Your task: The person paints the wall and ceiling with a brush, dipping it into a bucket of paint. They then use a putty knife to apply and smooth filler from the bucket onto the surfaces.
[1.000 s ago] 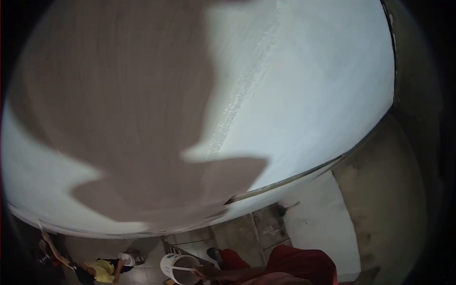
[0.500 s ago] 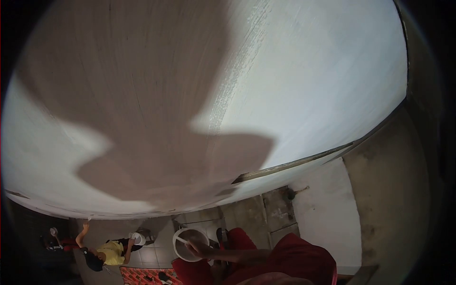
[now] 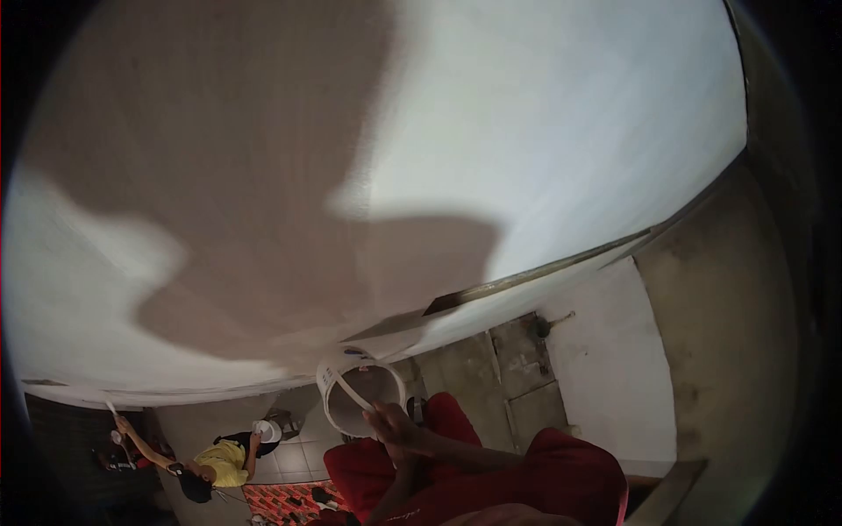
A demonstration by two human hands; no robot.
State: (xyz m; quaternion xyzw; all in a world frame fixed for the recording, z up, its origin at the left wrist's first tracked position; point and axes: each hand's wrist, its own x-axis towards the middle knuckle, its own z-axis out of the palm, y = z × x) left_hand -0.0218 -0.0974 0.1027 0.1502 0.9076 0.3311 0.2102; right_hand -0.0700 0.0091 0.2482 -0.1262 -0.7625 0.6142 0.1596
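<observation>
My right hand (image 3: 392, 425) is closed on a narrow white strip (image 3: 353, 391) at the near edge of a white bucket (image 3: 405, 391). Whether the strip is a tool or the bucket's handle I cannot tell. It crosses the bucket's mouth, and the inside looks greyish. Below my right hand is my left hand (image 3: 401, 458), close to the bucket's near side; its fingers are mostly hidden. Both forearms come from the red clothing at the bottom. A large white wall surface (image 3: 561, 114), partly shadowed, fills the upper view.
At lower left, a person in yellow (image 3: 224, 463) reaches one hand toward the wall and has a white container (image 3: 267, 430) at the other. A red patterned mat (image 3: 285, 500) lies on the tiled floor. A dark recess (image 3: 447, 303) runs along the wall's lower edge.
The bucket and my hands have moved up in the view, and the bucket looks more tilted. The other person's raised hand has shifted left. The wall view has shifted slightly.
</observation>
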